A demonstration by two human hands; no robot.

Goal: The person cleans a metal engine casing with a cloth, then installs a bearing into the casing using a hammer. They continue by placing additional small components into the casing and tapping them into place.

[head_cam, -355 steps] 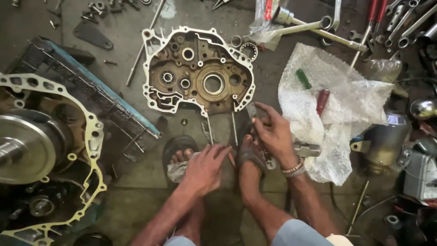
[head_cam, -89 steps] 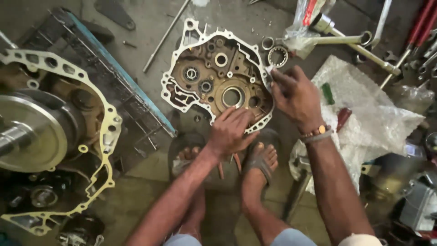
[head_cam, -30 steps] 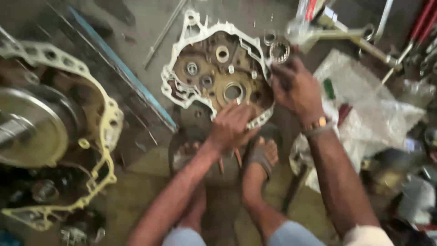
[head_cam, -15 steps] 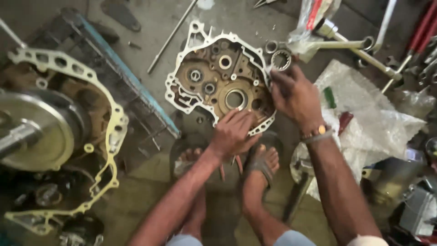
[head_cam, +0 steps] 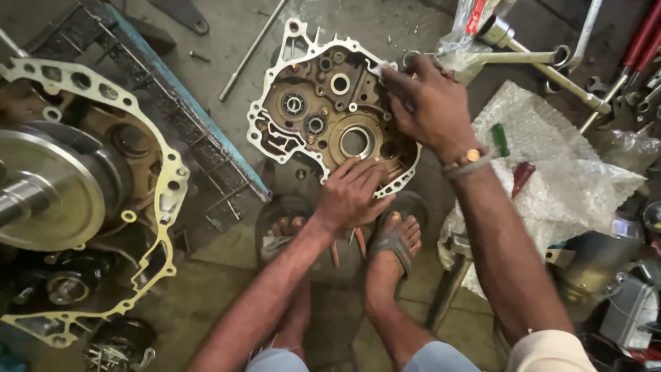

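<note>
Shifted upward, right hand (head_cam: 428, 103) pinches the pale-rimmed, brown metal engine case (head_cam: 330, 114) edge; left hand (head_cam: 352, 195) fingers rest open on its lower rim.

A crumpled sheet of clear bubble wrap (head_cam: 564, 172) lay on the floor at right. Above it, near the top edge, sat a clear plastic bag (head_cam: 463, 34) with a red label (head_cam: 475, 15) strip.

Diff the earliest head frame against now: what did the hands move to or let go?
Both hands left the spot by the feet and went up to the engine case half. The right hand now pinches its upper right rim; the left hand presses its lower edge. The big crankcase and bubble wrap lie as before.
</note>
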